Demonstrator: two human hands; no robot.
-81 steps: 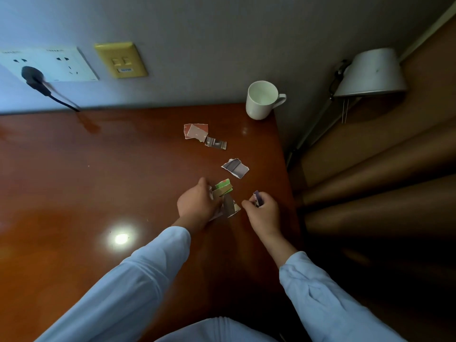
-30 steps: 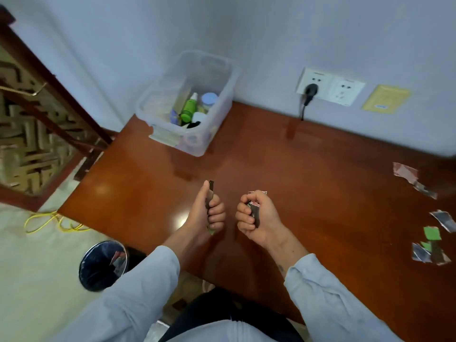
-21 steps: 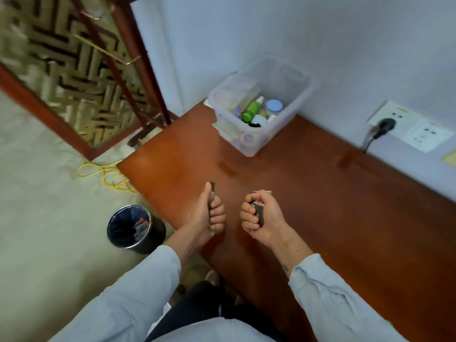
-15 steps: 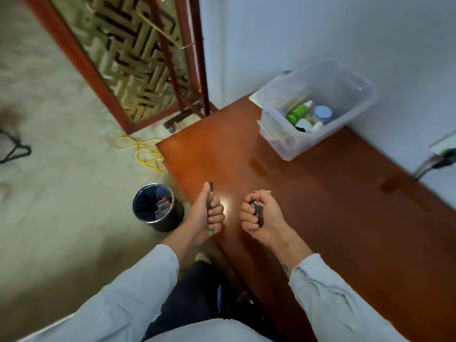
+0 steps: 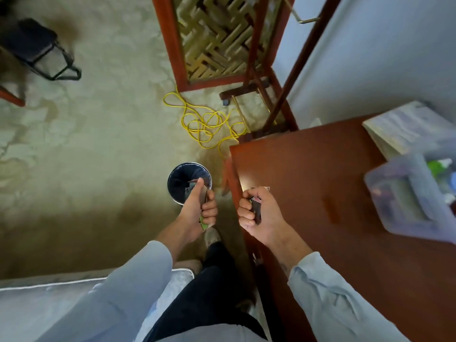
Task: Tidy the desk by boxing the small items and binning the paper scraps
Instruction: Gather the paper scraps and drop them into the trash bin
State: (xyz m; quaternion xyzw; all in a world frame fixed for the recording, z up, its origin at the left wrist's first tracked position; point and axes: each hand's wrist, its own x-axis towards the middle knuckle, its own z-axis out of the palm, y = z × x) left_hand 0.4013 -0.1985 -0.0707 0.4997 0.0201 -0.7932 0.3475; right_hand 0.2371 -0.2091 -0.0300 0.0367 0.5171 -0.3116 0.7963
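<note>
My left hand [image 5: 197,213] is closed around a bunch of paper scraps [image 5: 203,219], with a green edge showing below the fingers. It hangs off the desk's left end, just in front of a round black bin [image 5: 181,181] on the floor that has scraps inside. My right hand [image 5: 259,213] grips more paper scraps [image 5: 256,208] over the desk's left edge. A clear plastic box [image 5: 404,208] with small items, among them a green bottle, stands blurred at the right on the brown desk [image 5: 320,181].
A white booklet [image 5: 404,127] lies behind the box. A coiled yellow cable [image 5: 204,122] lies on the carpet beyond the bin. A wooden lattice screen [image 5: 219,38] stands at the back, a black folding stand [image 5: 39,50] at far left. My legs and a white cushion edge are below.
The view has swung left from the desk toward the floor. Both hands kept their scraps; my left hand now sits by the bin, and the box has slid to the right edge.
</note>
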